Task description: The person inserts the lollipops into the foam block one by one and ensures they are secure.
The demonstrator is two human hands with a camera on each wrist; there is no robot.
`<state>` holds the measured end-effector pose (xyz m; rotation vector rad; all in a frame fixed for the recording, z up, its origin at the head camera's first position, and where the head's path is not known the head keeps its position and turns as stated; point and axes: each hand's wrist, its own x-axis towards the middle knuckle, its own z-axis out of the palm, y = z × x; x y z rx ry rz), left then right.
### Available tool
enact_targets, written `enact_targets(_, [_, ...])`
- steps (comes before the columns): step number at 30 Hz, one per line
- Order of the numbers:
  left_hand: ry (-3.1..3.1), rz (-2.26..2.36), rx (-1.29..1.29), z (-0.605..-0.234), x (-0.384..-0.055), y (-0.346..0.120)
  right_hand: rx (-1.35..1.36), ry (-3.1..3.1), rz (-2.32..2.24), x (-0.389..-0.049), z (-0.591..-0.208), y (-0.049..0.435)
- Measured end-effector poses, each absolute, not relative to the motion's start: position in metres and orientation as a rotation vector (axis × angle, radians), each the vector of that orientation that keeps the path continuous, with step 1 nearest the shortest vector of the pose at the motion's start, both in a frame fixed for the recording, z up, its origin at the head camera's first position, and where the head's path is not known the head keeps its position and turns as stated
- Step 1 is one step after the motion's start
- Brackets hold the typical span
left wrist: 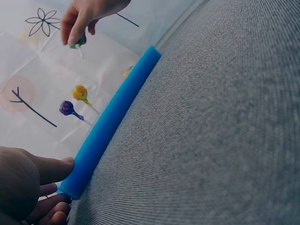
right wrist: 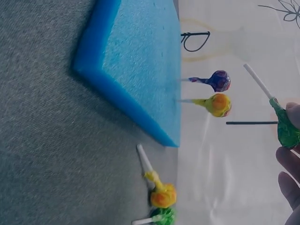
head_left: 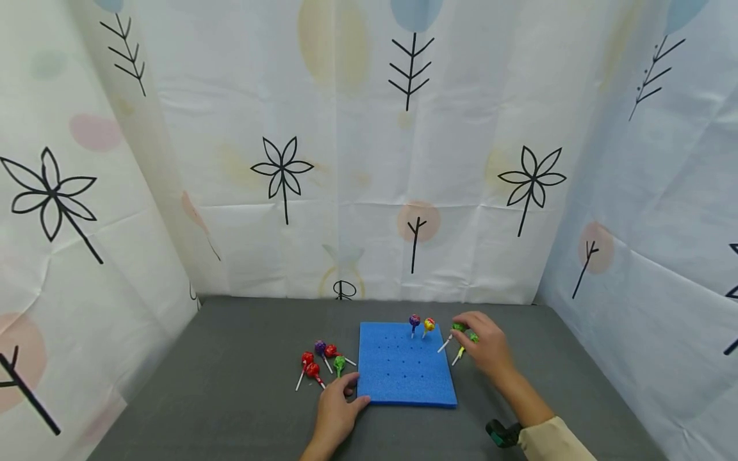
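Note:
A blue foam board (head_left: 403, 390) with rows of small holes lies on the grey table. My left hand (head_left: 336, 413) grips its near left corner, thumb along the near edge and fingers at the left side. By the board's far right side, my right hand (head_left: 487, 346) pinches a green lollipop (right wrist: 286, 126) by its wrapped head, the bare white stick pointing toward the board. A purple lollipop (right wrist: 220, 81) and a yellow lollipop (right wrist: 219, 105) stand in the board near its far edge, heads up.
Left of the board lies a loose group of several lollipops, including a red one (head_left: 307, 358), a purple one (head_left: 319, 347) and a green one (head_left: 339, 363). Right of it, below my right hand, lie another yellow lollipop (right wrist: 163, 195) and another green lollipop (right wrist: 165, 216). Patterned white curtains (head_left: 357, 160) surround the table.

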<state>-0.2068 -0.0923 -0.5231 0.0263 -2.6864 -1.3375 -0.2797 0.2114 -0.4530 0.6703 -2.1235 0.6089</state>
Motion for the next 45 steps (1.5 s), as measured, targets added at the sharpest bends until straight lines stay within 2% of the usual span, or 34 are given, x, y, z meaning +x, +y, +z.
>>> enact_targets(14, [-2.714, -1.366, 0.069, -0.521, -0.208, -0.095, 0.823, -2.028, 0.533, -0.294, -0.448, 0.187])
enact_targets(28, [-2.713, -1.332, 0.059, -0.524, -0.208, -0.094, 0.917, -2.017, 0.398, -0.318, -0.471, 0.174])
enact_targets(45, [-2.714, -1.338, 0.07, -0.523, -0.208, -0.091, 0.925, -2.05, 0.354, -0.327, -0.486, 0.167])
